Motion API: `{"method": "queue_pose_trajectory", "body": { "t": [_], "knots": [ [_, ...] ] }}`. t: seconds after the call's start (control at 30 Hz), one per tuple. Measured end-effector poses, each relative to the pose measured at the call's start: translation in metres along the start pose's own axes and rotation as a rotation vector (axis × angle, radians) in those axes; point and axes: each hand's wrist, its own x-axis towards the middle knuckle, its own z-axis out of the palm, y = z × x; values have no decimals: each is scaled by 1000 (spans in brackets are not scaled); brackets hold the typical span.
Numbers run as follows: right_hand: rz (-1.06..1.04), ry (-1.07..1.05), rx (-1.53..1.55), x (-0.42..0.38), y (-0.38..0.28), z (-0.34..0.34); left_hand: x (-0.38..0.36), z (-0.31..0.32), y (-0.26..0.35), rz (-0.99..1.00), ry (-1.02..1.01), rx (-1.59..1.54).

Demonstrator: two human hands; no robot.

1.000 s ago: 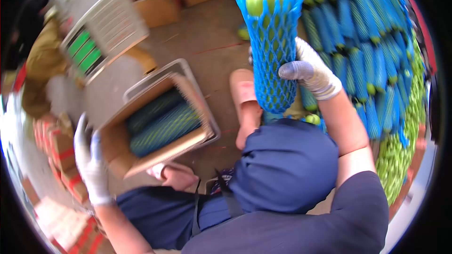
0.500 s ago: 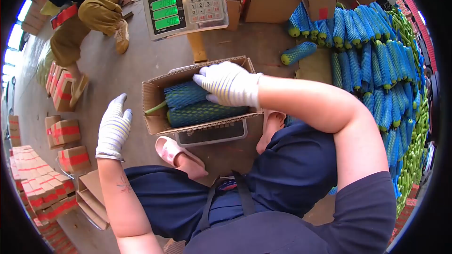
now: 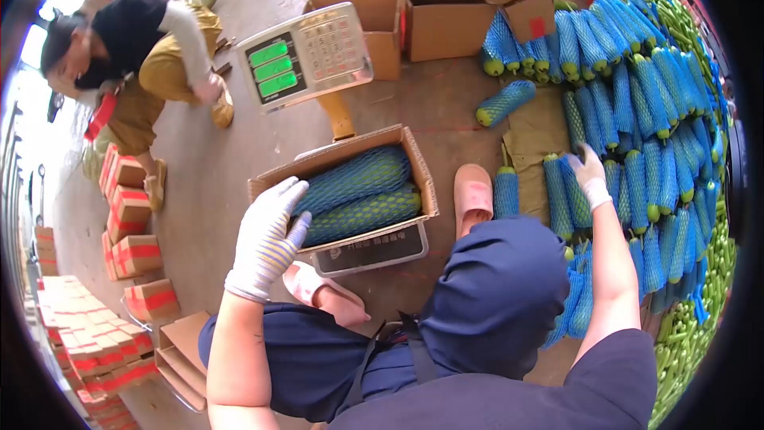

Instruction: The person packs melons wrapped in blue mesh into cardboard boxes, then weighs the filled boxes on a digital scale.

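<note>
An open cardboard box (image 3: pixel 422 166) rests on the platform (image 3: pixel 378 253) of a digital scale. Inside lie long green gourds (image 3: pixel 362 215) in blue foam netting. My left hand (image 3: pixel 269 235), in a striped white glove, is at the box's left end with its fingers apart, holding nothing. Over to the right, my gloved right hand (image 3: pixel 589 173) reaches into rows of netted gourds (image 3: pixel 660 103). Its thumb and fingers are apart over one netted gourd (image 3: pixel 574 199); whether they touch it I cannot make out.
The scale's lit display (image 3: pixel 274 70) stands behind the box. Open cartons (image 3: pixel 446 30) are at the back. A single netted gourd (image 3: pixel 509 102) lies on the floor. Red-taped boxes (image 3: pixel 103 326) are stacked at left, near another person (image 3: pixel 131 40) bending. Bare green gourds (image 3: pixel 700 350) lie far right.
My right hand has left the box and moved right to the netted gourds. My left hand has come right to the box's end. The other person has bent over further into view.
</note>
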Motion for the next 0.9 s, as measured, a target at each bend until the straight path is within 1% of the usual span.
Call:
{"method": "queue_pose_trajectory", "body": {
  "t": [0.03, 0.07, 0.1, 0.17, 0.2, 0.23, 0.3, 0.33, 0.37, 0.4, 0.43, 0.47, 0.5, 0.53, 0.57, 0.6, 0.63, 0.7, 0.77, 0.8, 0.83, 0.9],
  "knots": [
    [68, -31, -125, -5, 36, 1, 3, 6, 1, 1, -42, 46],
    [138, -37, -166, -11, 74, 7, 6, 13, 1, -19, -70, 97],
    [231, -39, -215, -31, 89, 4, 8, 20, -1, -21, -107, 136],
    [287, 9, -288, -64, 101, 2, 9, 33, -9, -55, -136, 247],
    [358, -45, -291, -76, 91, -7, 9, 39, -18, -73, -161, 271],
    [359, -25, -256, -82, 112, 0, 11, 43, -20, -91, -178, 297],
    [420, 44, -305, -93, 125, 8, 18, 54, -34, -157, -228, 293],
    [468, 44, -274, -94, 117, 6, 23, 57, -35, -224, -265, 289],
    [498, 36, -240, -95, 113, 3, 29, 61, -35, -221, -278, 250],
    [520, 30, -234, -99, 127, 7, 41, 60, -18, -221, -359, 418],
    [461, 75, -260, -98, 140, 17, 53, 58, 0, -241, -433, 595],
    [380, 113, -278, -94, 147, 31, 60, 61, 4, -181, -422, 681],
    [364, 94, -275, -92, 152, 34, 61, 67, 4, -140, -415, 774],
    [337, 61, -315, -90, 146, 32, 62, 76, -14, -105, -417, 704],
    [278, 114, -346, -90, 159, 42, 60, 83, -35, -81, -414, 639],
    [254, 141, -316, -89, 162, 43, 62, 86, -36, -111, -453, 574],
    [262, 160, -316, -87, 163, 46, 60, 87, -50, -72, -427, 540],
    [209, 231, -288, -80, 190, 63, 70, 74, -39, -145, -500, 398],
    [202, 259, -239, -73, 177, 57, 65, 54, -35, -331, -541, 79],
    [139, 274, -190, -70, 165, 54, 61, 38, -13, -352, -494, -17],
    [92, 288, -155, -69, 152, 48, 57, 25, -12, -366, -487, -20],
    [-47, 247, -74, -64, 117, 46, 42, 2, -17, -61, -287, 205]
  ]
}}
